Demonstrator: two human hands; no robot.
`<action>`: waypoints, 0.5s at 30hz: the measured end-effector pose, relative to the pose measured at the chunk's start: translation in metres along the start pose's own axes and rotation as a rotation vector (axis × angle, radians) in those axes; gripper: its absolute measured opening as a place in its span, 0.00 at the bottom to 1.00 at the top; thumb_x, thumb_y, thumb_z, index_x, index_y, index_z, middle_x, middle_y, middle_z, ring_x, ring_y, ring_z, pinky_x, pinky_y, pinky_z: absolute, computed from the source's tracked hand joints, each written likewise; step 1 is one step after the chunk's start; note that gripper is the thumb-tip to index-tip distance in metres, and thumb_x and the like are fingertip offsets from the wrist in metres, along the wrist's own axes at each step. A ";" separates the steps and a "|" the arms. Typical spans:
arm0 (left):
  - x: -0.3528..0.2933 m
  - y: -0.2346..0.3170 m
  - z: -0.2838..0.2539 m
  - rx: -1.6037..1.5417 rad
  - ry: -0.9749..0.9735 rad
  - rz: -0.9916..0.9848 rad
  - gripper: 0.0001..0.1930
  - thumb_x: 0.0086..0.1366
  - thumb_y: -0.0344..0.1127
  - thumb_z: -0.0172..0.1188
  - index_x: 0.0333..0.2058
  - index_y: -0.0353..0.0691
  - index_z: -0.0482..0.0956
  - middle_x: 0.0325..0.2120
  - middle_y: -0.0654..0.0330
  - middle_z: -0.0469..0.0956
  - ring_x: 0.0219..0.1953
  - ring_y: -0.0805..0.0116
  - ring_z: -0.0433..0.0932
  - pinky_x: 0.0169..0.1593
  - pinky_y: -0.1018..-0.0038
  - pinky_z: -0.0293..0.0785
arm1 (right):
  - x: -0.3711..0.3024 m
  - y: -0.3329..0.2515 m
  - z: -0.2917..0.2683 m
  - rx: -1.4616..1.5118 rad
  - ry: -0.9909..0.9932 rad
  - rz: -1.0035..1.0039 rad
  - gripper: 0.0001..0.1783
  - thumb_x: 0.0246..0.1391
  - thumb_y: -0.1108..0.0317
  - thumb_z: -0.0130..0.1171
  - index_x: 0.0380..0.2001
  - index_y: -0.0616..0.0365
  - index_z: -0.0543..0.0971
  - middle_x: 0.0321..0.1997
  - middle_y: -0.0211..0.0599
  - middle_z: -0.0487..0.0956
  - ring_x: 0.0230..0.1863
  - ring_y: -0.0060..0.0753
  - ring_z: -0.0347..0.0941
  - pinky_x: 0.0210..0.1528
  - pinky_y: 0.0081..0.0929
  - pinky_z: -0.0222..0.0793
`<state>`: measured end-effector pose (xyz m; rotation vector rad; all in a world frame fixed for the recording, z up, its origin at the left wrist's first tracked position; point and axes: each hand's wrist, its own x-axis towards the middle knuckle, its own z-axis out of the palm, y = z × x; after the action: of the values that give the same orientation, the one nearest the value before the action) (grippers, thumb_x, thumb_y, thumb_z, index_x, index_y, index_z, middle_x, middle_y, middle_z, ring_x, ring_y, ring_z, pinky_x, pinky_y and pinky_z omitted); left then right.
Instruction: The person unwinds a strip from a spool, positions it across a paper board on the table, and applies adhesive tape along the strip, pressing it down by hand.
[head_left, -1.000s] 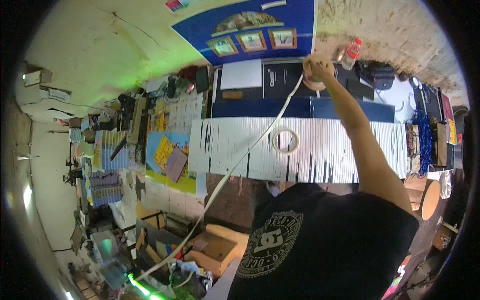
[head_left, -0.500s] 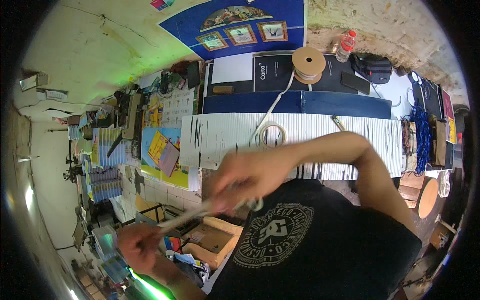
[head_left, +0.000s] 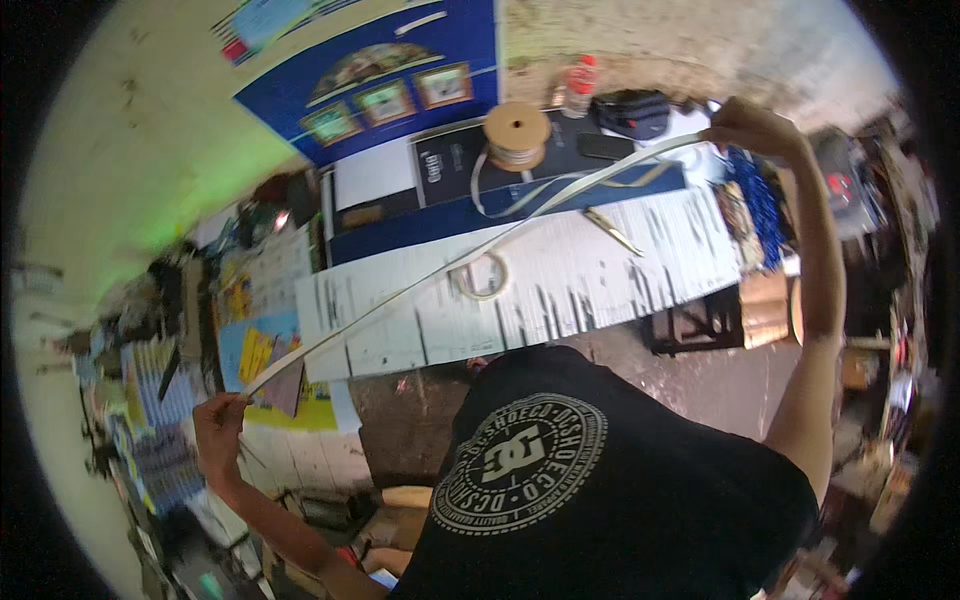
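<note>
A long white flat ribbon (head_left: 400, 292) runs diagonally between my hands, stretched above the work surface. At the lower left, my left hand (head_left: 218, 425) pinches one end. My right hand (head_left: 755, 130) is raised at the far right, closed on the ribbon's other stretch. From there a looser length curls back to the cardboard-ended spool (head_left: 517, 138) standing at the back. Under the taut ribbon lies a roll of tape (head_left: 503, 278) on the white striped sheets (head_left: 560, 285). A slim yellowish cutter (head_left: 613, 232) rests to its right.
At the back are a red-capped bottle (head_left: 580, 88), a black pouch (head_left: 632, 113) and a dark phone (head_left: 605, 147). Blue cord (head_left: 755, 205) is bundled at the right. Booklets and colourful prints (head_left: 262, 345) lie left, below a blue poster (head_left: 375, 85) on the wall.
My hands have spread wide apart: the right swung up and far right, the left moved up and left. The ribbon is now pulled straight between them, and the view has tilted.
</note>
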<state>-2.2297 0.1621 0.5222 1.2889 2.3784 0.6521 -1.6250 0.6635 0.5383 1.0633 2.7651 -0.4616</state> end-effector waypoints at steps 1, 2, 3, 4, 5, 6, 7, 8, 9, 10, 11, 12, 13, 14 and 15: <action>0.010 -0.020 0.007 -0.010 -0.018 -0.025 0.13 0.65 0.41 0.61 0.30 0.37 0.85 0.14 0.64 0.72 0.15 0.79 0.62 0.21 0.74 0.58 | -0.005 0.018 0.009 0.031 -0.105 0.104 0.18 0.58 0.57 0.59 0.24 0.62 0.82 0.17 0.33 0.78 0.21 0.22 0.70 0.27 0.28 0.68; 0.021 -0.038 0.020 -0.143 -0.062 0.033 0.16 0.65 0.44 0.61 0.30 0.35 0.84 0.15 0.63 0.73 0.17 0.78 0.65 0.22 0.74 0.61 | -0.017 0.032 0.019 0.093 -0.114 0.155 0.18 0.58 0.57 0.59 0.24 0.62 0.82 0.18 0.33 0.79 0.21 0.23 0.72 0.27 0.27 0.69; 0.035 -0.051 0.034 -0.164 -0.081 0.066 0.16 0.65 0.44 0.61 0.30 0.35 0.84 0.15 0.63 0.73 0.17 0.78 0.65 0.22 0.74 0.61 | -0.030 0.045 0.030 0.156 -0.121 0.204 0.19 0.58 0.57 0.59 0.24 0.62 0.83 0.19 0.33 0.80 0.21 0.23 0.73 0.27 0.27 0.70; 0.041 -0.050 0.046 -0.195 -0.141 0.074 0.16 0.65 0.44 0.61 0.29 0.35 0.84 0.16 0.63 0.73 0.17 0.77 0.66 0.23 0.74 0.62 | -0.034 0.053 0.043 0.132 -0.157 0.153 0.19 0.58 0.57 0.58 0.24 0.62 0.83 0.19 0.33 0.80 0.22 0.23 0.74 0.27 0.27 0.70; 0.042 -0.046 0.055 -0.219 -0.199 0.072 0.17 0.65 0.44 0.61 0.29 0.34 0.84 0.16 0.63 0.73 0.18 0.77 0.67 0.23 0.75 0.64 | -0.037 0.051 0.053 0.126 -0.200 0.249 0.18 0.57 0.56 0.58 0.24 0.61 0.84 0.19 0.33 0.80 0.23 0.23 0.75 0.28 0.26 0.71; 0.044 -0.037 0.066 -0.206 -0.224 0.035 0.12 0.64 0.38 0.63 0.31 0.32 0.83 0.17 0.65 0.73 0.20 0.78 0.67 0.25 0.75 0.64 | -0.039 0.050 0.062 0.113 -0.243 0.344 0.18 0.57 0.55 0.58 0.24 0.59 0.84 0.19 0.33 0.81 0.23 0.23 0.76 0.28 0.26 0.71; 0.051 -0.051 0.080 -0.211 -0.235 0.054 0.12 0.64 0.38 0.63 0.31 0.32 0.83 0.17 0.65 0.73 0.20 0.78 0.67 0.25 0.75 0.64 | -0.048 0.066 0.078 0.109 -0.237 0.424 0.16 0.54 0.56 0.60 0.24 0.58 0.85 0.21 0.33 0.82 0.22 0.24 0.76 0.27 0.26 0.72; 0.057 -0.078 0.103 -0.261 -0.202 0.069 0.14 0.64 0.41 0.63 0.31 0.33 0.84 0.18 0.62 0.75 0.21 0.75 0.71 0.27 0.75 0.66 | -0.050 0.068 0.091 0.145 -0.275 0.425 0.15 0.53 0.58 0.61 0.23 0.58 0.85 0.21 0.34 0.82 0.22 0.24 0.76 0.26 0.27 0.72; 0.063 -0.095 0.117 -0.310 -0.170 0.087 0.16 0.63 0.44 0.63 0.32 0.34 0.84 0.19 0.60 0.77 0.23 0.72 0.74 0.29 0.76 0.69 | -0.051 0.071 0.104 0.183 -0.311 0.429 0.14 0.52 0.59 0.61 0.23 0.58 0.85 0.22 0.34 0.83 0.21 0.25 0.76 0.24 0.28 0.73; 0.068 -0.083 0.129 -0.182 -0.214 0.080 0.16 0.63 0.44 0.63 0.34 0.33 0.84 0.20 0.59 0.78 0.25 0.72 0.76 0.31 0.75 0.71 | -0.056 0.078 0.124 0.180 -0.392 0.572 0.10 0.49 0.62 0.62 0.28 0.57 0.84 0.21 0.36 0.82 0.19 0.28 0.76 0.23 0.31 0.73; 0.075 -0.067 0.139 -0.051 -0.251 0.073 0.16 0.62 0.44 0.63 0.35 0.33 0.84 0.22 0.57 0.80 0.27 0.72 0.77 0.34 0.74 0.72 | -0.062 0.091 0.148 0.178 -0.471 0.711 0.11 0.47 0.65 0.62 0.34 0.55 0.84 0.21 0.39 0.82 0.18 0.31 0.76 0.22 0.33 0.73; 0.085 -0.070 0.150 -0.014 -0.343 0.091 0.17 0.63 0.44 0.63 0.36 0.33 0.84 0.23 0.56 0.80 0.28 0.71 0.78 0.35 0.72 0.73 | -0.072 0.102 0.169 0.168 -0.412 0.748 0.27 0.43 0.67 0.64 0.49 0.53 0.70 0.24 0.41 0.82 0.20 0.34 0.77 0.25 0.37 0.75; 0.092 -0.083 0.164 0.022 -0.432 0.101 0.17 0.63 0.44 0.62 0.37 0.33 0.84 0.24 0.56 0.81 0.29 0.71 0.78 0.36 0.71 0.73 | -0.080 0.112 0.189 0.155 -0.351 0.780 0.47 0.39 0.69 0.66 0.64 0.51 0.57 0.28 0.43 0.83 0.23 0.37 0.79 0.28 0.40 0.78; 0.088 -0.101 0.178 -0.012 -0.430 0.095 0.17 0.63 0.45 0.61 0.37 0.33 0.83 0.25 0.55 0.81 0.29 0.69 0.78 0.37 0.68 0.73 | -0.076 0.089 0.201 -0.123 -0.235 0.695 0.31 0.40 0.62 0.67 0.51 0.53 0.70 0.32 0.44 0.83 0.30 0.40 0.80 0.33 0.42 0.76; 0.089 -0.112 0.190 -0.050 -0.434 0.109 0.18 0.64 0.46 0.60 0.38 0.34 0.83 0.26 0.54 0.81 0.29 0.68 0.79 0.38 0.66 0.73 | -0.067 0.075 0.207 -0.214 -0.203 0.644 0.30 0.40 0.57 0.68 0.49 0.54 0.75 0.38 0.45 0.82 0.38 0.44 0.79 0.40 0.44 0.74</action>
<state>-2.2553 0.2268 0.2952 1.3836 1.9417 0.4061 -1.5203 0.6059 0.3421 1.6361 2.0766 -0.1644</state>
